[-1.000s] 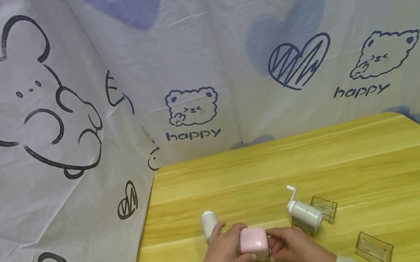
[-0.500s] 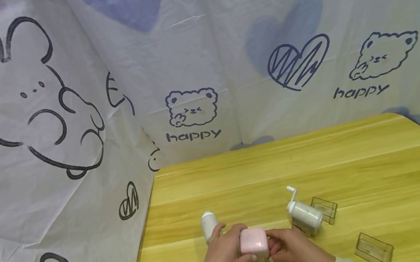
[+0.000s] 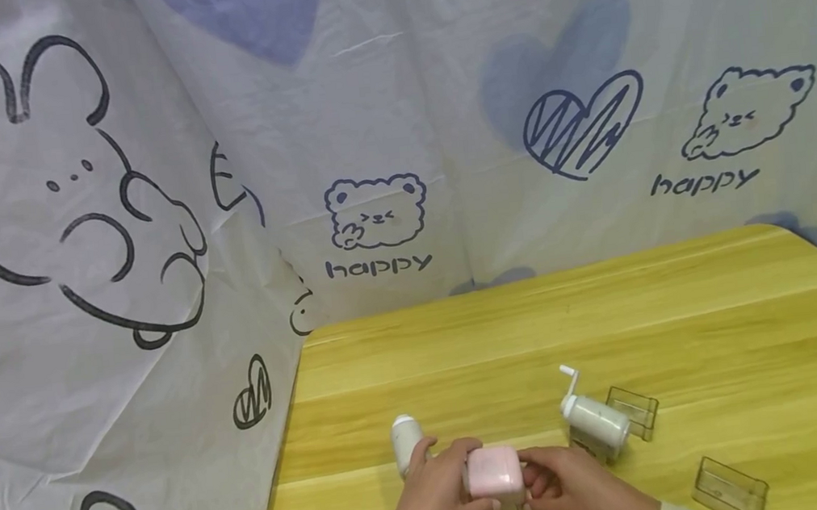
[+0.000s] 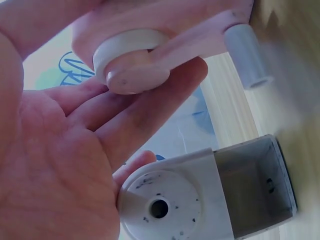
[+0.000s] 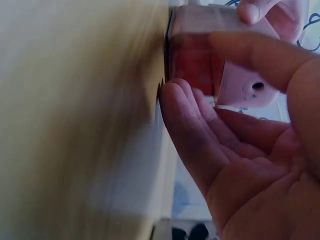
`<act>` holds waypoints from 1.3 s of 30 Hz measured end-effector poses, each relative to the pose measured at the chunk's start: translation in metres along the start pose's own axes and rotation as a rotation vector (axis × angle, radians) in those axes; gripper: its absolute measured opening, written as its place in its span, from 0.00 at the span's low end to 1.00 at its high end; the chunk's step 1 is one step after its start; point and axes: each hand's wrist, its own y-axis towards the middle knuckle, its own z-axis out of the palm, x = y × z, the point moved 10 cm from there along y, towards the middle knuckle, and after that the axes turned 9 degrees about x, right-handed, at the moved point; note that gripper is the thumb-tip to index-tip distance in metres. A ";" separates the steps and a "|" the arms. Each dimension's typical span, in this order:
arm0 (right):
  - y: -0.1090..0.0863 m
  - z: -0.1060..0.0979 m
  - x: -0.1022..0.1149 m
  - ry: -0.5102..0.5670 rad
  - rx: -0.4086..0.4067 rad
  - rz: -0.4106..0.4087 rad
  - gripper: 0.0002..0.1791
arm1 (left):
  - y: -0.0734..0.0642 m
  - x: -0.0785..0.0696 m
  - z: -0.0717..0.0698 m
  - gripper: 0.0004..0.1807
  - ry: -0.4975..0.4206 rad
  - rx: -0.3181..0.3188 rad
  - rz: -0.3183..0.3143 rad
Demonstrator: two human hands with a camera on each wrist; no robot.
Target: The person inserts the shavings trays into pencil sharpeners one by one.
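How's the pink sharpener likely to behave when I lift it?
The pink sharpener will probably feel stiff: its boxy body looks undented between the two hands. It may be a bit slippery, since its top looks smooth and shiny. The crank juts out from one face, so it could swing or catch if bumped.

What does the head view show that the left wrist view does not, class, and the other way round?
Only the head view: the right hand at the pink sharpener, two clear trays to the right, and the white sharpener with a visible crank.

Only the left wrist view: the pink sharpener's own crank arm with its grey handle, plus the round hole and open compartment of a white sharpener.

Both: the left hand, the pink sharpener it holds, and a white sharpener near that hand.
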 end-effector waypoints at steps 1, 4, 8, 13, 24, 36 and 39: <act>-0.001 -0.001 0.001 -0.028 -0.006 -0.005 0.30 | 0.000 0.000 0.000 0.37 -0.005 0.004 -0.002; -0.004 -0.006 0.007 -0.161 -0.050 -0.036 0.30 | 0.000 0.002 0.000 0.42 -0.062 0.020 -0.015; -0.010 -0.017 0.022 -0.378 -0.141 -0.067 0.31 | -0.003 0.010 -0.005 0.44 -0.215 0.001 -0.063; -0.017 -0.031 0.030 -0.437 -0.224 -0.049 0.30 | -0.008 0.016 -0.026 0.34 -0.246 -0.183 -0.057; -0.035 -0.063 0.053 -0.361 -0.428 -0.221 0.09 | -0.020 0.038 -0.045 0.30 -0.191 -0.361 -0.152; -0.058 -0.111 0.031 -0.478 -0.648 0.129 0.24 | -0.023 0.054 -0.033 0.41 -0.263 -0.200 -0.269; -0.058 -0.113 0.020 -0.513 -0.595 0.216 0.37 | -0.026 0.055 -0.028 0.46 -0.303 -0.138 -0.296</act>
